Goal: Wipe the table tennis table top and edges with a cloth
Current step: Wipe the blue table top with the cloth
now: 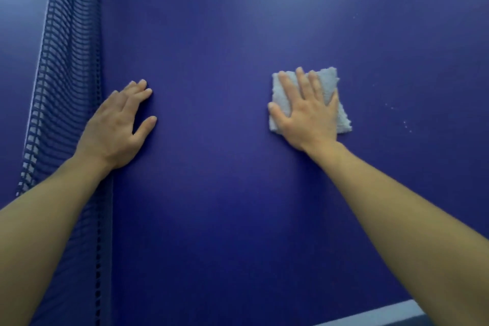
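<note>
1. The folded white terry cloth point(341, 103) lies flat on the dark blue table tennis table top point(211, 193), right of the centre of the view and well apart from the net.
2. The right hand point(307, 111) lies on the cloth with straight, spread fingers. It presses the cloth down with palm and fingers; it does not grip or pinch it.
3. The left hand point(119, 127) rests flat on the bare top, fingers straight and the thumb held out to the side. It holds nothing and seems to serve as a support while the person leans over.
4. Just beside the left hand, on the left, the dark blue mesh net point(66, 74) with a white band runs from near to far.
5. To the right of the cloth a few small white specks point(404, 123) lie on the top; what they are I cannot tell.
6. The step in hand looks like wiping the flat top. To do it well, I think the palm should keep an even pressure so that the whole cloth stays in contact, and the strokes should be long and overlap one another.
7. A stroke toward the right would take the specks, if the cloth stays flat and does not roll under the fingers.
8. The white edge line point(391, 311) at the near right seems not yet reached; the edges probably come later.
</note>
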